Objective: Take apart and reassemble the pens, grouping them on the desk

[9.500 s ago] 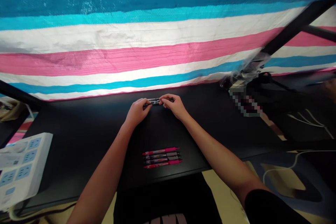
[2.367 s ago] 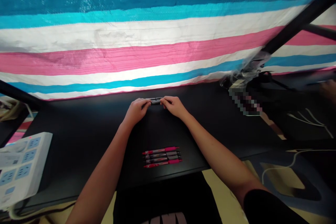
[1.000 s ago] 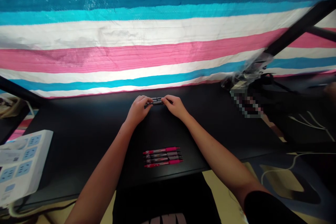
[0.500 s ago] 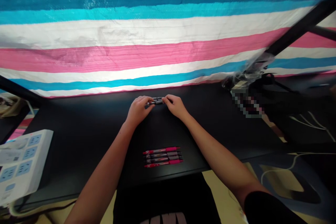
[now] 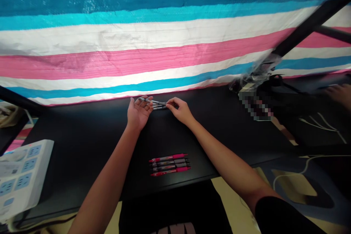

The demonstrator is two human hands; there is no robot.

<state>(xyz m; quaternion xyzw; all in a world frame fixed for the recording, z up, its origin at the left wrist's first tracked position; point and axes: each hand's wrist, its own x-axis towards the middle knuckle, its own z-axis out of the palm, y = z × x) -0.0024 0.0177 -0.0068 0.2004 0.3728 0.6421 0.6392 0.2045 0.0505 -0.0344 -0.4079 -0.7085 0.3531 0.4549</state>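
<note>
At the far side of the black table, my right hand (image 5: 179, 111) pinches the right end of a grey-and-black pen (image 5: 157, 102). That pen is tilted slightly, its left end reaching over the fingers of my left hand (image 5: 138, 114). My left hand is turned palm up with the fingers apart, not closed round anything. Beneath the held pen, at least one more pen (image 5: 159, 108) lies on the table between my hands. Nearer to me is a neat row of pens: a red pen (image 5: 168, 157) and another red pen (image 5: 170, 170), with dark grey pens (image 5: 170, 163) between them.
A white power strip (image 5: 45, 168) sits at the left on the black table (image 5: 90, 135). Clear plastic wrapping (image 5: 264, 67) and a blurred-out item stand at the right. Another person's hand (image 5: 341, 93) shows at the far right. A striped tarp (image 5: 137, 44) hangs behind.
My left hand has turned from fingers-down around the pens to palm up and spread. The pen in my right hand has lifted at its left end. Another person's hand has come into view at right.
</note>
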